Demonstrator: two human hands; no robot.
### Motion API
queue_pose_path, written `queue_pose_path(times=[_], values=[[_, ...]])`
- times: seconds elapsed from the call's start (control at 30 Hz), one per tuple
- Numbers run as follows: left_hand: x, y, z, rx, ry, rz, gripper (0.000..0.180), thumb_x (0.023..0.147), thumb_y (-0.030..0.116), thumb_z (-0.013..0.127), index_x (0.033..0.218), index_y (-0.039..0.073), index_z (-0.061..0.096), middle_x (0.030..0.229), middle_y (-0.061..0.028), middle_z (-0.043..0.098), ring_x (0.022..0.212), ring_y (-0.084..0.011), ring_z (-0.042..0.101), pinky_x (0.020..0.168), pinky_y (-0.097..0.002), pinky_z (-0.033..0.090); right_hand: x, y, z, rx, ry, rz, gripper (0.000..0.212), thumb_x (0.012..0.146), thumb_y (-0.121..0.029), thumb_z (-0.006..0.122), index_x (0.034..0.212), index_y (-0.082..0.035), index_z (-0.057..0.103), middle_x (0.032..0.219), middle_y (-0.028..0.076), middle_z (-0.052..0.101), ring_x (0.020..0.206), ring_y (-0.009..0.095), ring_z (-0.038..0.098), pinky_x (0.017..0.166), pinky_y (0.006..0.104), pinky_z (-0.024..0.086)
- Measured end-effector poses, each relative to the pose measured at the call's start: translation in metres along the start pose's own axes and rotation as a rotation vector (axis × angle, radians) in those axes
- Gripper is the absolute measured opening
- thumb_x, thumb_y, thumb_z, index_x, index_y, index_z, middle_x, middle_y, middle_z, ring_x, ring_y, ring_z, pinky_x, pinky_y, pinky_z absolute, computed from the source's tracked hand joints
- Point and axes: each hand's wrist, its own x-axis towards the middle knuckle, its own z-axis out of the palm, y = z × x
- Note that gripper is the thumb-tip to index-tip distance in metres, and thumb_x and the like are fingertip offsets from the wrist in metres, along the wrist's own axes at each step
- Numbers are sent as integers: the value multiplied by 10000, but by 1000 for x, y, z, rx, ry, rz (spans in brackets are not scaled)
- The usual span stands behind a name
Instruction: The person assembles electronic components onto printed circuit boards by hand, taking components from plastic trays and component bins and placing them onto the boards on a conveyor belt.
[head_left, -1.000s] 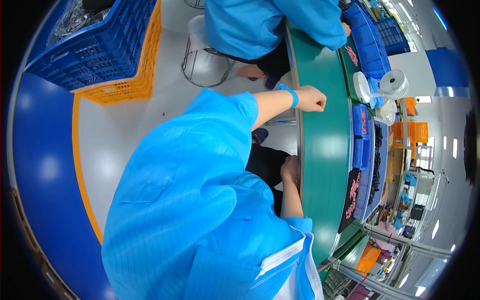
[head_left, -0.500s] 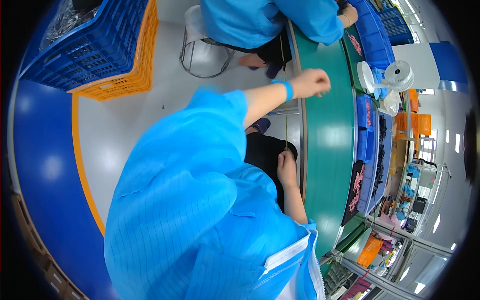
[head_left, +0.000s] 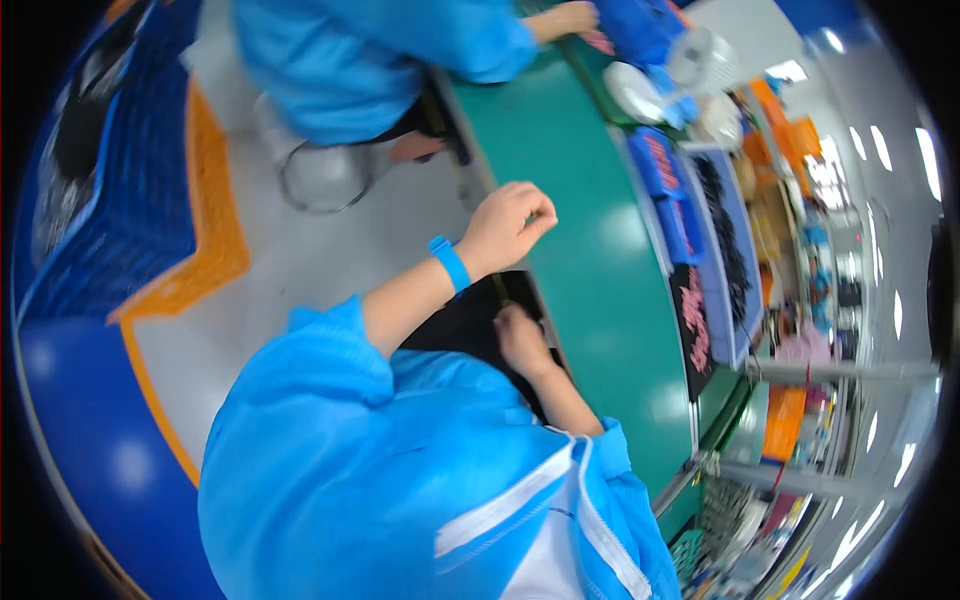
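Observation:
My left hand point(head_left: 508, 228), with a blue band point(head_left: 449, 263) on its wrist, is raised over the near edge of the green belt-like work surface point(head_left: 590, 280). Its fingers are curled in, and whatever they may hold is hidden. Lower down, by my dark-clothed lap point(head_left: 455, 335), my right hand point(head_left: 522, 342) is closed and blurred. A thin yellowish cord point(head_left: 502, 288) runs up from its fingers beside the edge of the green surface.
A co-worker in blue point(head_left: 370, 60) sits at the far end, one arm over the surface. Along the right stand blue bins point(head_left: 680, 230), pink pieces point(head_left: 692, 318), a tray of black parts point(head_left: 725, 230) and a white fan point(head_left: 700, 60). Stacked crates point(head_left: 130, 190) stand left.
My view has turned and shifted. My left hand has come back nearer to me and to my right hand. My right hand remains low by my lap, now blurred.

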Motion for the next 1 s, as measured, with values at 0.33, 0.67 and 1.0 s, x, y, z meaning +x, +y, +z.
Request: queue_pose_path(times=[0.33, 0.67, 1.0], values=[[128, 67, 317, 129, -731, 167, 97, 786, 152, 647, 776, 55, 647, 786, -165, 647, 795, -352, 623, 724, -462, 485, 11, 39, -84, 372, 10, -251, 366, 858, -108, 513, 1212, -19, 542, 1303, 256, 478, 1191, 430, 448, 1013, 455, 363], [116, 48, 500, 561, -552, 330, 70, 791, 84, 550, 785, 87, 619, 822, -112, 633, 850, -288, 591, 741, -419, 450, -120, 139, -197, 471, 99, -251, 466, 873, -158, 510, 1323, -45, 473, 1392, 231, 430, 1287, 408, 384, 1095, 451, 286], [135, 77, 440, 278, -648, 128, 144, 794, 209, 651, 784, 69, 682, 822, -129, 659, 826, -324, 625, 756, -443, 491, -11, 79, -135, 550, 83, -121, 473, 873, -158, 536, 1328, -49, 464, 1385, 218, 447, 1301, 377, 383, 1104, 450, 270]])
